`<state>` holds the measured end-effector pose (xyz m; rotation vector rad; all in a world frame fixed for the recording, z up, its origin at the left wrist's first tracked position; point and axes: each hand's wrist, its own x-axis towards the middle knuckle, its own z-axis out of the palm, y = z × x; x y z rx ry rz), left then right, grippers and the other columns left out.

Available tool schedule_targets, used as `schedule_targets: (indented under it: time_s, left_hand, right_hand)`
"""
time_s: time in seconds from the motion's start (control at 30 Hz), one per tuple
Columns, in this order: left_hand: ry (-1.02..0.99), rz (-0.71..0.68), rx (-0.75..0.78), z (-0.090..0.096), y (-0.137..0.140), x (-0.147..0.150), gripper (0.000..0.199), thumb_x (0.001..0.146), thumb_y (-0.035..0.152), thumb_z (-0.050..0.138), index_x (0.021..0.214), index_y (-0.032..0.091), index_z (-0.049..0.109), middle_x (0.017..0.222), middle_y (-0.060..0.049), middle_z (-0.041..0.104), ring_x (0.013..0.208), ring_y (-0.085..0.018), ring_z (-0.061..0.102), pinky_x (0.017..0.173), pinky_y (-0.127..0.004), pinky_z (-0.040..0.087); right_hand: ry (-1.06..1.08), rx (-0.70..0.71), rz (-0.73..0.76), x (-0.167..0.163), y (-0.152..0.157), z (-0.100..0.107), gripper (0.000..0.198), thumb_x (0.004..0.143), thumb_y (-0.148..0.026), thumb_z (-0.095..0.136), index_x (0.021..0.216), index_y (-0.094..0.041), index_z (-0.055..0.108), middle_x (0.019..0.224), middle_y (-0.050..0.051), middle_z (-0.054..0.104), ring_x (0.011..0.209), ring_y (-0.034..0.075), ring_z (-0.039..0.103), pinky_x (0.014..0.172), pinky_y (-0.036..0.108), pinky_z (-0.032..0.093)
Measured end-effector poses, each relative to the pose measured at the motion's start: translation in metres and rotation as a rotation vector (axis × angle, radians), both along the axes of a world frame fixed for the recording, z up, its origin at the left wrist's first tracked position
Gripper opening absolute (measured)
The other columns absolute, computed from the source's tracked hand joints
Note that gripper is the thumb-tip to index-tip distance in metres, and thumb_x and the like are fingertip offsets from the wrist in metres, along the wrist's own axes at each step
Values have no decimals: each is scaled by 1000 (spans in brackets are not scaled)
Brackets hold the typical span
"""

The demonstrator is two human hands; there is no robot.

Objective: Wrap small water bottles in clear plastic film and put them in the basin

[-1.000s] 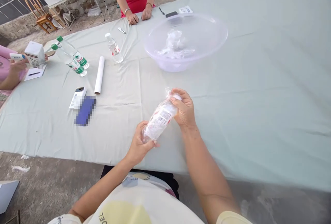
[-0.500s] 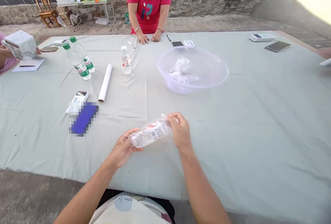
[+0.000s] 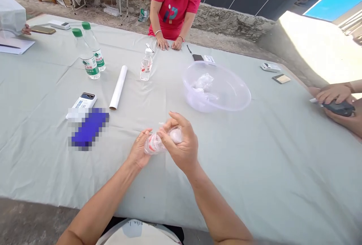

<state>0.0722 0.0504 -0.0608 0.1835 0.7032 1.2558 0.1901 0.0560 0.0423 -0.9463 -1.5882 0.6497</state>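
Note:
My left hand [image 3: 140, 150] grips the lower end of a small clear plastic bottle [image 3: 154, 145] with a red and white label. The bottle lies tilted above the table, its white cap [image 3: 176, 135] pointing right, and thin clear plastic film seems to cling around it. My right hand [image 3: 182, 141] curls round the cap end, with the thumb against the bottle's side and the index finger lifted. Part of the bottle is hidden behind the right thumb.
Ahead stand a pale purple basin [image 3: 232, 105] with crumpled clear film inside, another small bottle [image 3: 146, 67] and two green-capped bottles [image 3: 90, 63]. A white roll [image 3: 118, 88], white device [image 3: 83, 103] and blurred blue item [image 3: 90, 128] lie left. People sit or stand around the table [image 3: 268, 169].
The bottle has turned, so its red lettering shows instead of the barcode. My right hand has shifted from the film's end to around the cap end. The view has swung right.

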Motion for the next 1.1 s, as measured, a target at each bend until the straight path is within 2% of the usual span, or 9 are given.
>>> schedule_targets:
  time_s: [0.13, 0.27, 0.37, 0.53, 0.63, 0.77, 0.9, 1.0, 1.1]
  left_hand:
    - [-24, 133, 60, -6, 1, -11, 30, 84, 43, 76, 102, 21, 69, 98, -1, 66, 85, -13, 63, 75, -26, 50]
    - [-64, 67, 173, -10, 0, -20, 49, 87, 49, 71, 131, 29, 61, 132, -6, 62, 120, -22, 59, 99, -34, 46]
    - [-58, 75, 149, -14, -1, -20, 58, 86, 49, 72, 140, 37, 53, 144, -3, 55, 138, -23, 46, 108, -38, 40]
    - [-20, -50, 100, -22, -1, -20, 45, 81, 45, 76, 118, 21, 68, 121, -11, 66, 119, -27, 60, 92, -39, 49]
    - [-40, -82, 101, -22, 0, -22, 40, 81, 44, 77, 110, 18, 69, 107, -10, 69, 104, -23, 65, 83, -36, 52]
    - [-42, -98, 75, -21, 1, -23, 37, 81, 40, 78, 109, 17, 68, 103, -8, 70, 98, -21, 67, 80, -34, 52]
    - [-32, -99, 60, -22, 2, -21, 31, 83, 34, 78, 107, 17, 68, 100, -8, 71, 95, -20, 68, 79, -33, 51]
    - [-34, -103, 61, -22, 2, -21, 30, 83, 33, 77, 107, 16, 68, 100, -8, 71, 94, -20, 68, 79, -34, 51]
    - [-37, -99, 56, -22, 2, -20, 30, 83, 33, 77, 107, 17, 68, 99, -8, 71, 93, -20, 68, 78, -34, 51]
  right_hand:
    - [-2, -45, 55, -11, 22, -4, 52, 85, -7, 51, 127, -36, 59, 119, 0, 68, 86, 16, 73, 79, 38, 61]
    - [46, -123, 15, -6, 72, -12, 41, 78, -8, 50, 109, -30, 66, 90, -4, 67, 65, 12, 69, 71, 34, 60]
    - [16, -59, -116, 1, 136, -13, 31, 75, -10, 49, 98, -26, 64, 83, -5, 61, 64, 11, 66, 73, 34, 60]
    - [-296, 153, -334, 7, 261, -18, 25, 88, -17, 42, 103, -24, 61, 98, 3, 63, 93, 19, 69, 90, 41, 54]
    - [-436, 102, -385, 7, 310, -24, 20, 89, -18, 46, 102, -21, 62, 101, 5, 66, 100, 21, 67, 96, 43, 50]
    - [-591, -66, -348, 5, 334, -25, 14, 87, -23, 58, 100, -20, 63, 99, 7, 69, 97, 23, 66, 95, 43, 49]
    - [-637, -171, -319, 11, 343, -14, 27, 83, -31, 70, 105, -18, 62, 110, 11, 68, 105, 27, 63, 96, 45, 46]
    - [-612, -116, -339, 11, 347, 1, 33, 86, -40, 69, 109, -17, 60, 123, 16, 62, 125, 31, 51, 104, 50, 37]
    - [-603, 39, -285, -7, 349, 17, 35, 88, -36, 68, 117, -18, 58, 136, 16, 55, 138, 31, 35, 113, 53, 25]
